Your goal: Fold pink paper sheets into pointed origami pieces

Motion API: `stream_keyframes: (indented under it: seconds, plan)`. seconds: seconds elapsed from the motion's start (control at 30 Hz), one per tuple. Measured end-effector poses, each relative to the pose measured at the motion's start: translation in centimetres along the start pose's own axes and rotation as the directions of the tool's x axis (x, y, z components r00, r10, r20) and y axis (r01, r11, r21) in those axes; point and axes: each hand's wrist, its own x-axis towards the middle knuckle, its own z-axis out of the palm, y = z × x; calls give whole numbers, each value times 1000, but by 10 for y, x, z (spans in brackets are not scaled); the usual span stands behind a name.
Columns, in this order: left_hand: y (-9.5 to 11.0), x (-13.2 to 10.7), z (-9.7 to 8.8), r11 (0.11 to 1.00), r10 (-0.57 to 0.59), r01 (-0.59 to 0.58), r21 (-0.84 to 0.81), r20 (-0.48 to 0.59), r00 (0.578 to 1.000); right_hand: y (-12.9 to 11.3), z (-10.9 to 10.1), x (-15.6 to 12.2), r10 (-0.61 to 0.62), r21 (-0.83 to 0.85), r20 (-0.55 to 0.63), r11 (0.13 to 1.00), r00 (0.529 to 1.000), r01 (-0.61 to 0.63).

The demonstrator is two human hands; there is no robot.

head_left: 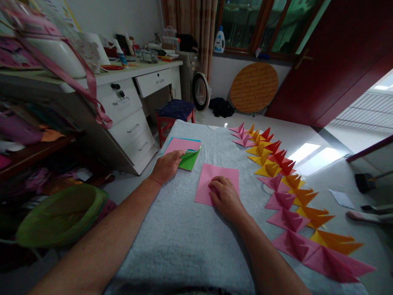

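Paper stack (184, 144): in the head view we see it on the far left of the cloth-covered table (184, 233), pink uppermost, blue and green showing.
Left hand (168, 166): clamped on the upper sheets, which curl up beside its fingers and bare the green; we judge the grip parts the layers.
Pink sheet (204, 186): lies flat, near the stack but apart from it.
Right hand (225, 194): fingers loosely bent upon that sheet, gripping nothing we can see, probably steadying it.
Origami birds (290, 219): pink, yellow-orange and red, in rows along the right side, perhaps to leave us working room.
Waste bin (89, 205): green-lined; we cannot tell its contents.
Washing machine (188, 65): door ajar, drum contents hidden from us.
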Motion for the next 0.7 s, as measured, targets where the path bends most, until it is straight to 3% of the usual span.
stream_keyframes:
  seconds: [0.7]
  plan:
    - [2, 1, -2, 998, -46, 46, -41, 1, 999, 0, -1, 0, -6, 16, 4, 1000, 1000, 6]
